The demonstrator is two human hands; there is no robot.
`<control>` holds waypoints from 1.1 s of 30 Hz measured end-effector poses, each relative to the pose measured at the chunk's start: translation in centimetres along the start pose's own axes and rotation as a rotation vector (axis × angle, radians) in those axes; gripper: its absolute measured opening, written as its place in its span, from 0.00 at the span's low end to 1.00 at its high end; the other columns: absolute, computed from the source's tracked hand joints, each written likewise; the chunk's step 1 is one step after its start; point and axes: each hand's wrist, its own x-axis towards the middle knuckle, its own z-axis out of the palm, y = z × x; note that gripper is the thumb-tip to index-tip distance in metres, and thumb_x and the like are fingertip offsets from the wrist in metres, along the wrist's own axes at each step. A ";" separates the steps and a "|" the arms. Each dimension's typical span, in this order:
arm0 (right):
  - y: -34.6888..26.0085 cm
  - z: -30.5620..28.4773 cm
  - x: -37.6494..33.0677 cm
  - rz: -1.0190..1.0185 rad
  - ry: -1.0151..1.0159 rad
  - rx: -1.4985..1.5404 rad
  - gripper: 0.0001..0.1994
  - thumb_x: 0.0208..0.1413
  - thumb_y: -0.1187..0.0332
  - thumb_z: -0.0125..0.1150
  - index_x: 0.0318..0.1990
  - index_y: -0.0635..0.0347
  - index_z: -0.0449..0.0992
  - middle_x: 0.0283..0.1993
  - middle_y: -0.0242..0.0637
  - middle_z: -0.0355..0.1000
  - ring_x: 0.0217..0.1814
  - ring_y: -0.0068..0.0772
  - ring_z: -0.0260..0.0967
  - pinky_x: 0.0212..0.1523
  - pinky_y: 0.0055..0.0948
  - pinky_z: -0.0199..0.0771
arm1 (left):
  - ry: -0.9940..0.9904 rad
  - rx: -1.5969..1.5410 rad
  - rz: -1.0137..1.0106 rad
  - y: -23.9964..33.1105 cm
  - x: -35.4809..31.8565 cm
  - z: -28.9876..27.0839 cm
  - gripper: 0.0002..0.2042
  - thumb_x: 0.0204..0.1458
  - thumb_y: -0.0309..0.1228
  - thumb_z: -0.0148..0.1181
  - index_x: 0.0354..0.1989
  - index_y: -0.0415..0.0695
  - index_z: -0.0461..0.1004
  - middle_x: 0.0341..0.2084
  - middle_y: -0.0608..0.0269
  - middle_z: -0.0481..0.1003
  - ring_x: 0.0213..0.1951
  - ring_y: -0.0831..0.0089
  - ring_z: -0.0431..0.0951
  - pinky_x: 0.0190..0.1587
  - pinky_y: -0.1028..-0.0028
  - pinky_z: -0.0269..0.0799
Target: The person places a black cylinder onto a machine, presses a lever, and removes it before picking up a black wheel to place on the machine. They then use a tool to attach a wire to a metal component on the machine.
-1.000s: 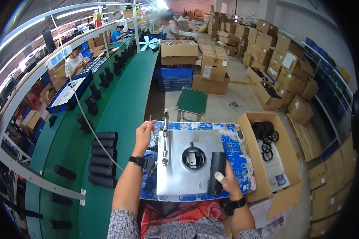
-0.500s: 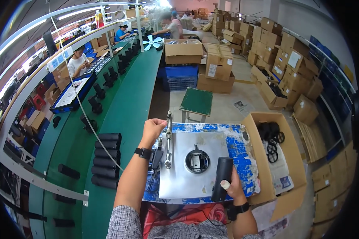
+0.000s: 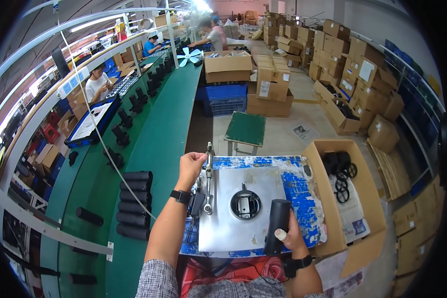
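My left hand (image 3: 190, 170) is closed, its fingertips at the upper part of an upright metal lever (image 3: 209, 181) on the left side of a metal plate (image 3: 221, 233). The fingertips' far side is hidden. A round black fixture (image 3: 245, 204) with a light metal block inside sits in the plate. Near the plate's right front corner, my right hand (image 3: 294, 238) is wrapped round a black cylinder (image 3: 277, 221), which leans slightly. White wrapping covers that hand's thumb tip.
Several black cylinders (image 3: 133, 205) lie stacked on the green bench to the left. At the right stands an open cardboard box (image 3: 328, 213) with black wheel-like rings. A green stool (image 3: 245, 128) is beyond the worn blue table (image 3: 303, 193). Co-workers sit along the line.
The whole view has shifted slightly. Both hands keep their places, the left at the lever and the right on the black cylinder.
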 end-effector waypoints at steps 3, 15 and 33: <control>0.4 0.0 -0.1 0.001 -0.022 0.041 0.48 0.51 0.46 0.78 0.71 0.62 0.57 0.51 0.38 0.72 0.49 0.33 0.79 0.50 0.33 0.82 | 0.001 -0.027 -0.001 0.0 -0.3 0.1 0.10 0.57 0.31 0.73 0.37 0.34 0.86 0.28 0.62 0.84 0.30 0.80 0.80 0.35 0.76 0.75; 0.6 -0.4 -0.2 0.016 -0.078 0.031 0.49 0.50 0.50 0.80 0.72 0.62 0.57 0.53 0.40 0.72 0.49 0.35 0.80 0.51 0.37 0.83 | 0.045 0.049 0.018 -0.1 -0.2 0.3 0.10 0.60 0.30 0.71 0.38 0.33 0.84 0.27 0.68 0.81 0.28 0.84 0.74 0.30 0.79 0.69; -1.5 -0.2 -0.2 0.116 -0.120 0.119 0.49 0.47 0.49 0.83 0.70 0.66 0.61 0.57 0.38 0.70 0.57 0.29 0.71 0.59 0.32 0.73 | 0.054 -0.050 -0.019 1.1 -1.4 0.4 0.10 0.58 0.30 0.72 0.38 0.33 0.84 0.29 0.64 0.83 0.30 0.82 0.78 0.36 0.78 0.75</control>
